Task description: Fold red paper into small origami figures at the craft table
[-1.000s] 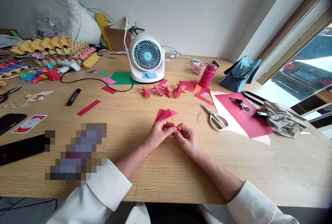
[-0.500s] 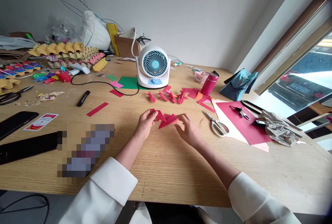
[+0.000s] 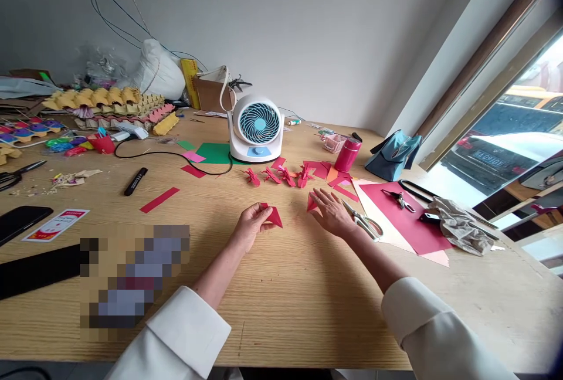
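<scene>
Pinched between the thumb and fingers of my left hand [image 3: 251,224] is a folded red paper piece [image 3: 274,216], its point toward the right. My right hand [image 3: 333,212] lies spread, palm down, over a second folded red paper [image 3: 311,202], which shows at its fingertips; the rest is covered. Beyond the hands, several folded red paper figures [image 3: 287,176] stand in a row in front of the white fan [image 3: 259,128]. Scissors [image 3: 368,226] lie just right of my right hand, partly behind it.
A pink can [image 3: 348,155], a blue bag [image 3: 393,156] and large red sheet [image 3: 411,216] are at the right. On the left lie a red strip [image 3: 159,199], a black marker [image 3: 135,181] and a phone [image 3: 26,223]. Egg trays [image 3: 101,98] stand behind.
The two red papers, close together before, are now apart. My right hand has moved right and flattened over one paper; my left still holds the other. The camera view has tilted slightly up.
</scene>
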